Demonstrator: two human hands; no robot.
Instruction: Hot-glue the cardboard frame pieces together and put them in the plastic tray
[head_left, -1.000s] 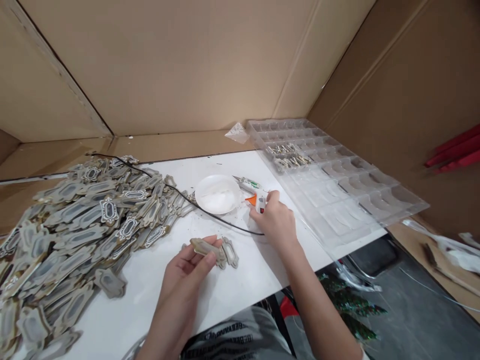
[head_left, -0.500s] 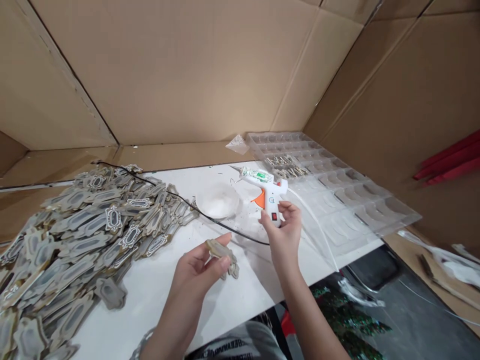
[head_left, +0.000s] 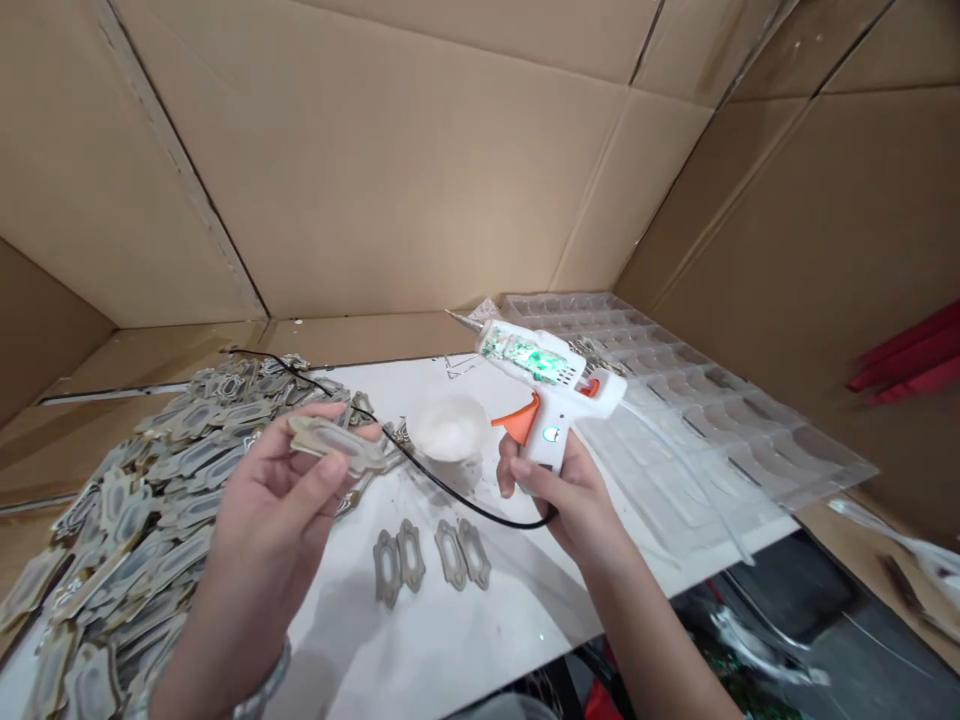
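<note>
My left hand pinches a grey, ornate-edged plaque piece between thumb and fingers, raised above the table. Whether one piece or more is in that grip I cannot tell. In my right hand is a white glue gun with an orange trigger, gripped by its handle, its metal nozzle pointing left. Below, between both hands, several similar grey pieces lie on the white table in two pairs. Behind them stands a small white bowl.
A large heap of grey plaque pieces covers the left side. The black cord runs across the table. A clear compartment tray with small metal parts is at the right. Cardboard walls enclose the back and sides.
The glue gun has been lifted off the table in my right hand. My left hand has moved left and up with a piece. Several pieces now lie on the table in front.
</note>
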